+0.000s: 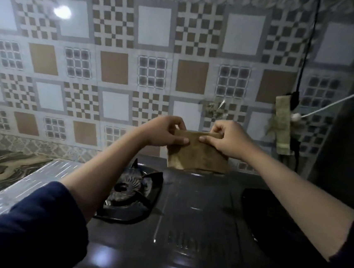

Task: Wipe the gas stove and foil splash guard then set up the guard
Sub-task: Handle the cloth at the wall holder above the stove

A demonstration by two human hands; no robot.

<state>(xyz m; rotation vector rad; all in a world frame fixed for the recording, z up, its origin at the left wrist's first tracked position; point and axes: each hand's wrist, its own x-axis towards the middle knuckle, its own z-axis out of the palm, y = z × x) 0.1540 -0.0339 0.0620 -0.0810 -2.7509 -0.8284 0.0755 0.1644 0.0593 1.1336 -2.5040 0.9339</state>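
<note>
Head view shows a brown cloth [197, 155] pinched along its top edge between my two hands, hanging as a folded rectangle with its lower edge just at the back rim of the gas stove [195, 222]. My left hand [165, 131] pinches the upper left corner, thumb in front and fingers curled behind; my right hand [227, 138] pinches the upper right part, its thumb laid across the front of the fold. Neither hand holds anything else.

Below my grip the dark stove top gleams with reflections, but I cannot tell from that whether it has been wiped. Below and left of my hands sits the left burner [131, 190]; below and right, the other burner is a dark shape I can barely make out. Left of the stove lies a silvery ribbed sheet, probably the foil splash guard [14, 194], flat and not set up.

I judge I am readying the cloth, with setting up the guard certainly left to do. Beyond my grip stands the tiled wall [113, 67].
</note>
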